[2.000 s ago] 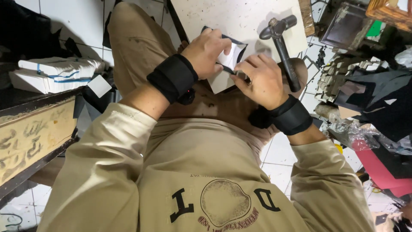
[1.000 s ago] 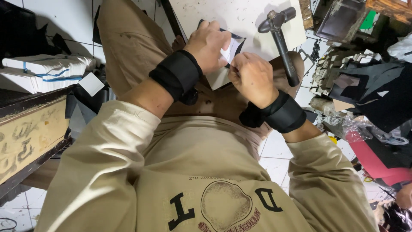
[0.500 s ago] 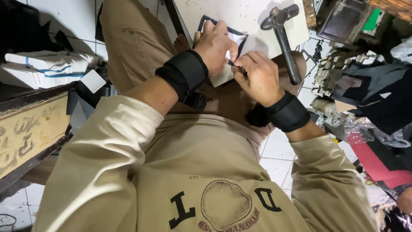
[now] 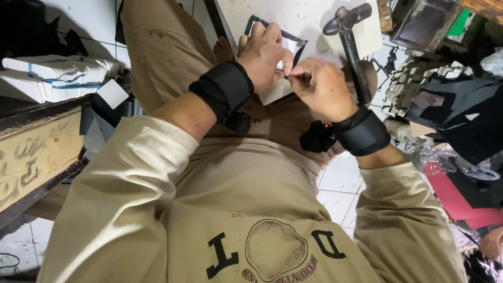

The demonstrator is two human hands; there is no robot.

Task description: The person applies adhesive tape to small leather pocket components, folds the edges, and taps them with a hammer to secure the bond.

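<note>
My left hand [image 4: 264,55] presses down on a small white piece with a dark border [image 4: 291,44] that lies on a white board [image 4: 309,18] across my lap. My right hand [image 4: 322,86] is closed around a thin dark tool, its tip at the piece's near edge beside my left fingers. The tool is mostly hidden by my fingers. A dark hammer [image 4: 350,42] rests on the board just right of my right hand. Both wrists wear black bands.
White stacked sheets tied with blue band [image 4: 57,76] lie at the left, above a carved wooden panel [image 4: 31,152]. Dark and red material scraps [image 4: 461,131] pile up at the right on the tiled floor [image 4: 340,183]. A dark tray [image 4: 419,23] sits at the top right.
Both hands shifted slightly over the piece; my left hand moved farther onto it and my right hand drew in closer to my left fingers. The hammer has stayed on the board.
</note>
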